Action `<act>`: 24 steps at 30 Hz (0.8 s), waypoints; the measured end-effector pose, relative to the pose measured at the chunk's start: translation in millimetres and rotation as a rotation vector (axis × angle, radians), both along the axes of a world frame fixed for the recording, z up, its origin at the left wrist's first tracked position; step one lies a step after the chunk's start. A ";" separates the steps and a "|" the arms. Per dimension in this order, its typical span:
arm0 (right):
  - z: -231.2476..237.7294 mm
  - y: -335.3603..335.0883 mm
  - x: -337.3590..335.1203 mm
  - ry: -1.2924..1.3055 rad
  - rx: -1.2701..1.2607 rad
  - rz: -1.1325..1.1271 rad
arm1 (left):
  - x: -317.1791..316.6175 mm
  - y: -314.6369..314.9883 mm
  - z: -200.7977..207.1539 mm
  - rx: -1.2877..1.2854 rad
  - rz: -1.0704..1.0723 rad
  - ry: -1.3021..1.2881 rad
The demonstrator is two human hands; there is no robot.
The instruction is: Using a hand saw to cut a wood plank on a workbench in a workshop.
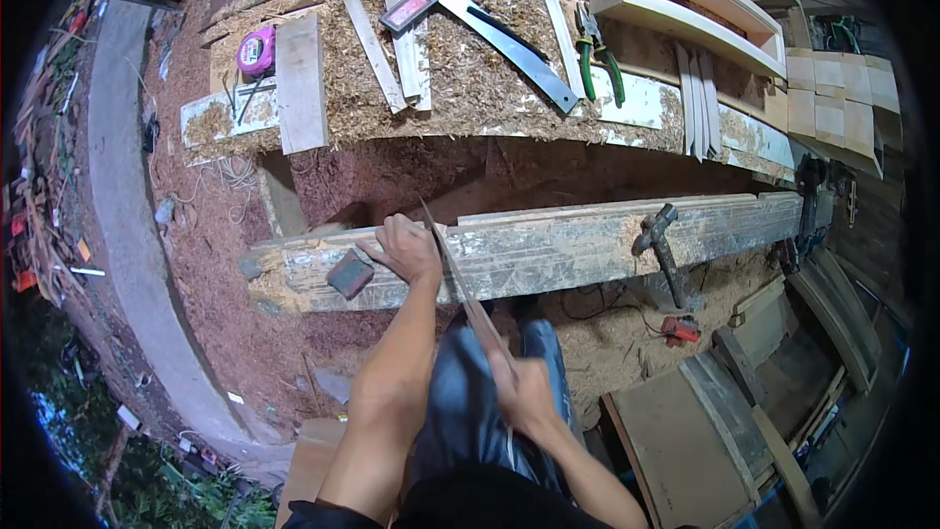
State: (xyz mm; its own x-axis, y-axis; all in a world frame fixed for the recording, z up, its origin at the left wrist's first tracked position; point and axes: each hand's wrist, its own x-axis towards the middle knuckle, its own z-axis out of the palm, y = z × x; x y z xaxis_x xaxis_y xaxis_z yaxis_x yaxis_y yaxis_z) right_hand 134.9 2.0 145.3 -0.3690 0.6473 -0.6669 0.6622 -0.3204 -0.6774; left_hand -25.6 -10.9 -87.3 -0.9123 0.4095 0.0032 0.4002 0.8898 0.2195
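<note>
My right hand [526, 394] is closed around the handle of a handsaw [458, 279]. The saw's long narrow blade slants up and left across a worn timber beam [548, 247]. Just left of the blade, my left hand [406, 247] bears down on the beam's far edge. Its fingers curl over a pale wood strip [338, 235] there, mostly covered by the hand, and the thumb points left. A dark rectangular block [351, 274] lies on the beam beside that thumb. Farther right, a hammer [658, 245] rests with its handle over the near edge.
Beyond the beam, a shavings-covered bench [470, 88] holds a pink tape measure [258, 52], a try square [490, 34], green-handled pliers [597, 59] and several wood strips. A wooden frame [685, 5] stands at the far right. Boards [676, 441] lie at the lower right.
</note>
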 end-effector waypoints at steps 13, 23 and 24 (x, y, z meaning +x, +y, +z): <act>-37.7 -8.2 14.5 -0.028 -0.006 0.086 | 6.8 4.3 4.6 -0.054 0.000 -0.032; -33.4 -29.9 49.0 0.066 -0.060 0.026 | 6.2 -0.6 9.2 -0.012 -0.035 0.027; -56.7 -25.7 38.1 -0.014 -0.034 0.081 | 5.9 -3.8 10.6 -0.015 -0.034 0.032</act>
